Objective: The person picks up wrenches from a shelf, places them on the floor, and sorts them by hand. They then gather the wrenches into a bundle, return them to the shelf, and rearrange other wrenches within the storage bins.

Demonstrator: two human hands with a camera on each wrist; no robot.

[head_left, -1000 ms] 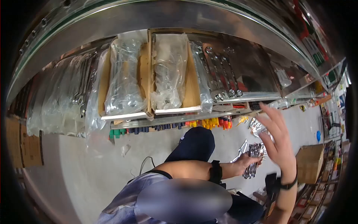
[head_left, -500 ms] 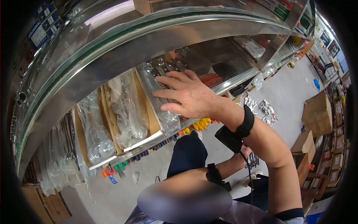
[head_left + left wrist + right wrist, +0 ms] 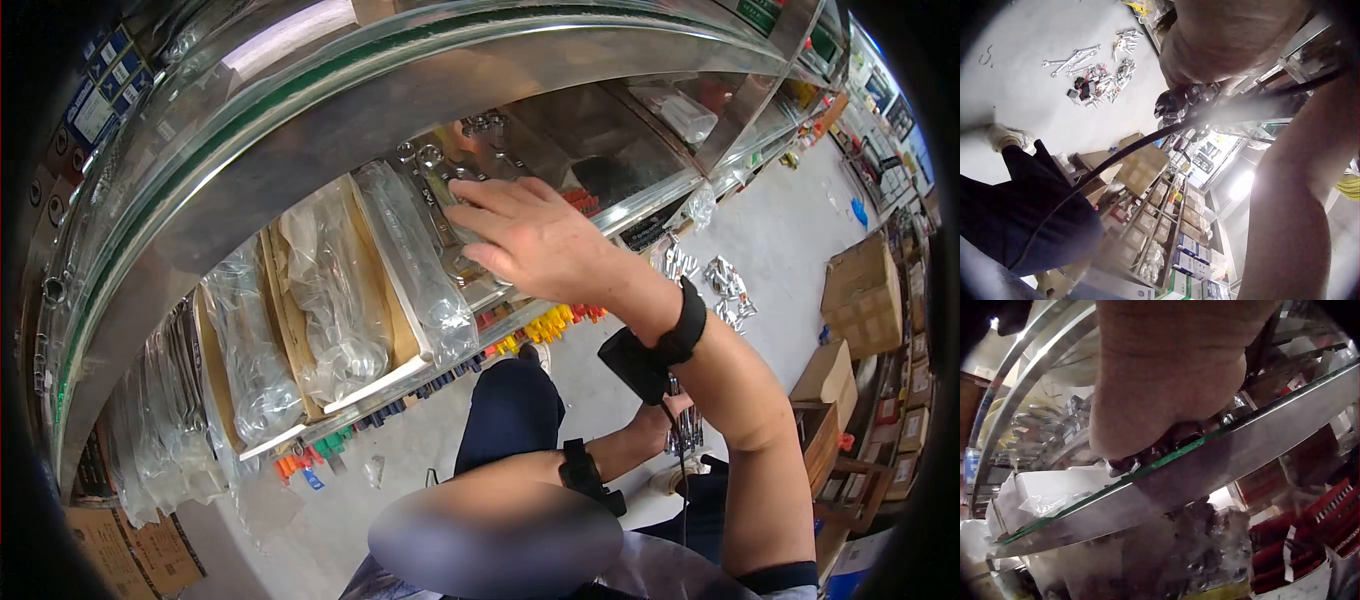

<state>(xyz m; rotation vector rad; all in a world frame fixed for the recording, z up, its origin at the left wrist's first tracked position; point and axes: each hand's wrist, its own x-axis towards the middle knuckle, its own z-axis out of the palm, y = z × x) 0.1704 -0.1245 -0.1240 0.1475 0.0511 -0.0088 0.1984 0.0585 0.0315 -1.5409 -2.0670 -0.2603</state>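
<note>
In the head view, my right hand (image 3: 540, 235) reaches onto the glass shelf with its fingers extended over loose combination wrenches (image 3: 432, 205). Beside those, on the left, lies a clear plastic bag (image 3: 425, 265). From the right wrist view, the right hand (image 3: 1172, 375) covers most of what lies under its fingers, above the shelf's green glass edge (image 3: 1166, 461). Lower down, my left hand (image 3: 655, 425) grips a bundle of wrenches (image 3: 690, 430), partly hidden behind the right forearm. Shiny wrench ends (image 3: 1191, 100) stick out past that hand in the left wrist view.
Two open cardboard boxes (image 3: 405, 330) of bagged wrenches stand left on the shelf. An upper shelf edge (image 3: 480, 75) arches above the right hand. Yellow-handled tools (image 3: 550, 325) hang below. Metal tools (image 3: 1107, 81) lie in piles on the floor. A black cable (image 3: 1116, 153) crosses the left wrist view.
My right hand has come from raised beside the shelf to over its contents, then shifted right from the plastic bag onto the loose wrenches. The left hand keeps its bundle. The head view has turned.
</note>
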